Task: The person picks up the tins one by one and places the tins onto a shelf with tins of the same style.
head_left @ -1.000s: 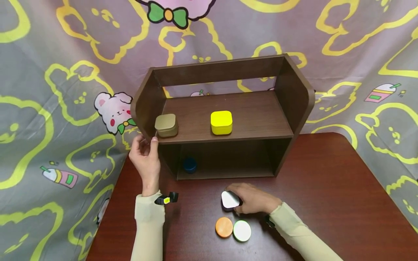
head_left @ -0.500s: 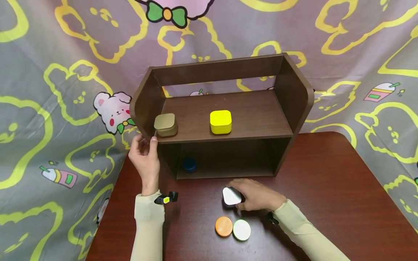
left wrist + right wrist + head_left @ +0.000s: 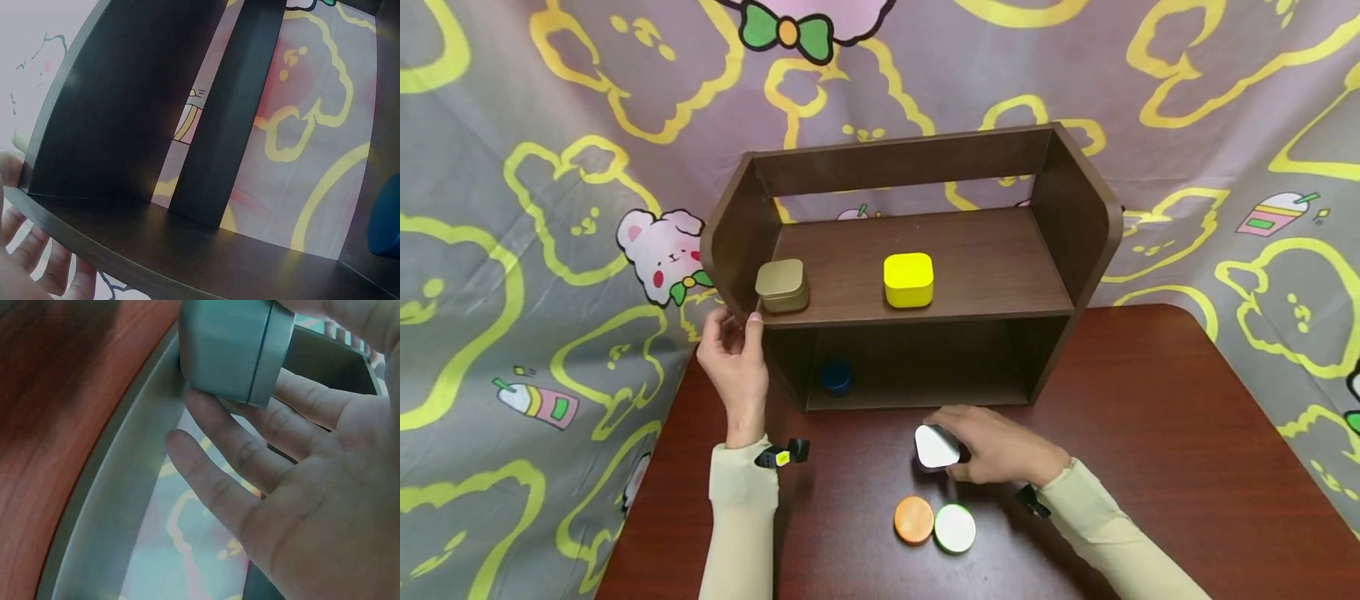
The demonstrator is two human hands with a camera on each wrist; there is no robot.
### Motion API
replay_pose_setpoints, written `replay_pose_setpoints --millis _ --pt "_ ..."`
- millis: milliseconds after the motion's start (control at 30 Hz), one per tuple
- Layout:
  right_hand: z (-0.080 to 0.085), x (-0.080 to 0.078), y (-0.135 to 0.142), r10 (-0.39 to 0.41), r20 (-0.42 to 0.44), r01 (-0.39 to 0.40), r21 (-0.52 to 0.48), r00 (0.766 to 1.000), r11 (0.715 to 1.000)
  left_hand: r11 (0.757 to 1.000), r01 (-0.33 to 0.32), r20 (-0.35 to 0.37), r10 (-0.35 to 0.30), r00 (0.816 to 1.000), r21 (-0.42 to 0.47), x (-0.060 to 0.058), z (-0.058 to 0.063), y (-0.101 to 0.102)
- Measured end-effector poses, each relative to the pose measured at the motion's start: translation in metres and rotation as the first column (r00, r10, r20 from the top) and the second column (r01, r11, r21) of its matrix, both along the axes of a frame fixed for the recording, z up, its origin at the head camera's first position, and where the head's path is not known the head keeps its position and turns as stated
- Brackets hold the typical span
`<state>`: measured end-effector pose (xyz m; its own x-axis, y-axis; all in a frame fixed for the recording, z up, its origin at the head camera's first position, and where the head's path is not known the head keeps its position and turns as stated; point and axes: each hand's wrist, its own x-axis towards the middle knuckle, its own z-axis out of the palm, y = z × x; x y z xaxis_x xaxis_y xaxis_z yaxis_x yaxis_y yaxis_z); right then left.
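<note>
My left hand (image 3: 735, 371) grips the left side of a dark brown wooden shelf (image 3: 970, 319), thumb on the front edge by the middle board and fingers around the outside. In the left wrist view the fingers (image 3: 55, 265) curl behind that panel. My right hand (image 3: 996, 443) holds a small square tin (image 3: 937, 447) with rounded corners over the table, in front of the shelf; its top looks bright white. Seen from the right wrist, the tin (image 3: 228, 347) looks grey-green with a lid seam, and the lower fingers (image 3: 212, 475) stretch out beneath it.
A gold tin (image 3: 782, 287) and a yellow tin (image 3: 908, 281) stand on the upper board. Inside the lower compartment, at left, sits a blue round container (image 3: 837, 378). Orange (image 3: 913, 521) and white-green (image 3: 955, 529) round containers lie side by side on the reddish table (image 3: 1150, 442).
My right hand has carried the tin slightly to the right and toward the shelf, and the tin's top has turned a little. The left hand stays at the shelf's side.
</note>
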<state>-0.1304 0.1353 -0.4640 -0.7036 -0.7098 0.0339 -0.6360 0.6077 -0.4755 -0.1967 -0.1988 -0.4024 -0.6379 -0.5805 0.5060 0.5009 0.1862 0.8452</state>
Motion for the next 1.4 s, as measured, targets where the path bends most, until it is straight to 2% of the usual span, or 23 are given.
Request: replay_pose_setpoints --millis 600,1000,1233,1400 --pt "0.024 -0.004 0.007 0.017 -0.085 -0.02 -0.03 0.996 0.999 1.0 0.004 0.006 -0.004 1.0 -0.006 0.0 -0.002 -0.001" --pt "0.036 -0.003 0.008 0.023 -0.107 -0.029 -0.048 0.994 0.998 1.0 0.003 0.014 -0.003 1.0 -0.012 0.0 -0.002 -0.001" --pt "0.046 -0.001 0.009 0.005 -0.077 -0.009 -0.052 0.997 0.999 1.0 0.001 0.029 -0.001 1.0 -0.011 0.001 -0.001 -0.001" --pt "0.053 0.0 0.011 0.003 -0.086 -0.008 -0.054 0.996 0.999 1.0 0.004 0.025 -0.004 1.0 -0.005 0.002 0.0 0.0"
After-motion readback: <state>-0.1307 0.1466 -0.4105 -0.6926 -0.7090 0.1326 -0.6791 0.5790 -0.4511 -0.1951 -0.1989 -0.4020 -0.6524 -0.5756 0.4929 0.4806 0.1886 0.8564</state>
